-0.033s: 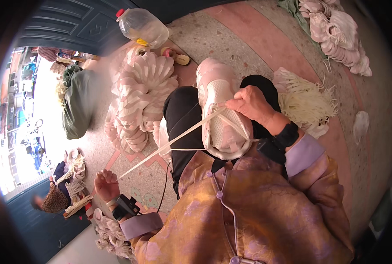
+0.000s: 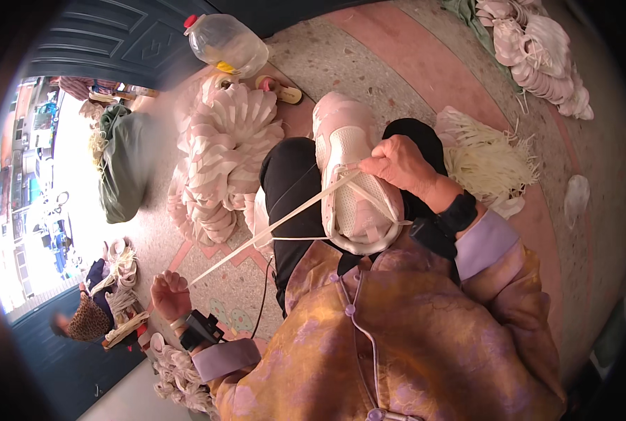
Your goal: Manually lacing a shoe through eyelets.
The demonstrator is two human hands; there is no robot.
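Head camera, as I watch from a distance: the person's two hands draw a line between them with one flat, cream-white shoelace (image 2: 264,232). The left hand (image 2: 170,295), at the lower left, is closed, its fingers curled around the lace near its end. The right hand (image 2: 400,167) is likewise closed, thumb and fingers pinching the lace at the edge of a pale pink and white mesh shoe upper (image 2: 348,145). I see the upper lying lengthwise between the knees of black trousers (image 2: 290,186), its rounded collar toward the body; the lace slants, taut, from its eyelet edge across the left thigh. A thinner white cord (image 2: 300,238) runs leftward from the collar.

Surroundings: on the speckled floor (image 2: 313,56), left of the knees, I note a heap of pale pink shoe uppers (image 2: 225,133), with a clear red-capped bottle (image 2: 228,45) and a slipper (image 2: 281,90) just beyond. A bundle of cream laces (image 2: 492,165) lies near the right knee; a green sack (image 2: 122,172) stands farther left.
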